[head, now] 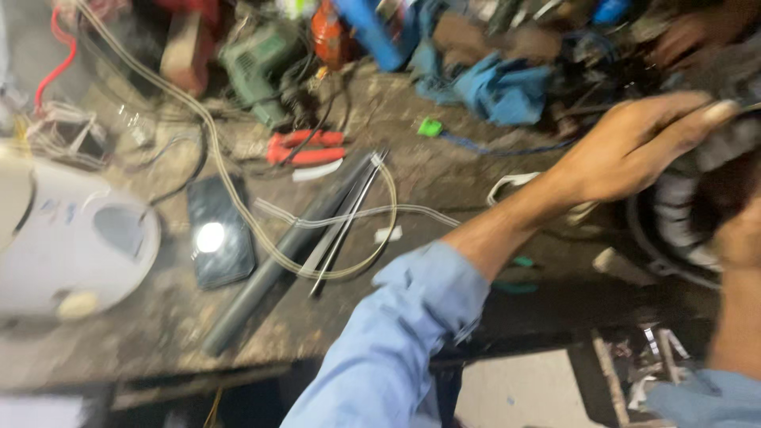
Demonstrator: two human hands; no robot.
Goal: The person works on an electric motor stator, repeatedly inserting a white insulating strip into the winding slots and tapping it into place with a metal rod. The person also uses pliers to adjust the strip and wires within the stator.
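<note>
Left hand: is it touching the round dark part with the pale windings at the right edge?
Touching. The head view, though blurred, shows the left hand laid over the top of the round wound part, its fingers curled onto it.

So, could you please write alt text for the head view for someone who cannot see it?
A person's left hand in a blue sleeve reaches across a cluttered workbench to a dark, blurred machine part. The right hand is only partly in view. On the bench lie a dark phone, red pliers, clear tubing and a grey pipe.
</note>
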